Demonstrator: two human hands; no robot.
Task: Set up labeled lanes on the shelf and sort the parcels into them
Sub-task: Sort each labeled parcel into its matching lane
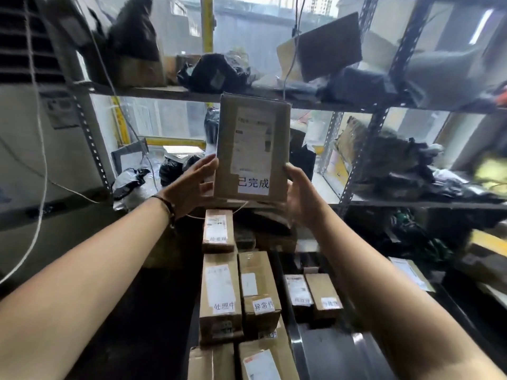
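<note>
Parcel (252, 149) between left hand (192, 187), right hand (299, 193)

A parcel sorting storeroom: slotted metal shelving (354, 171) beyond the fingers (205, 163) carries black mailer bags (216, 75); labelled cardboard parcels (219, 292) stack below them.

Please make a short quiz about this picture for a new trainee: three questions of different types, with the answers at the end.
1. True or false: the left hand and the right hand both hold the parcel.
2. What lies on the top shelf? A) bottles B) black bags C) shoes
3. Fill in: the box marked 异常件 lies to the ___ of the box marked 处理中.
Key: 1 true; 2 B; 3 right.
</note>
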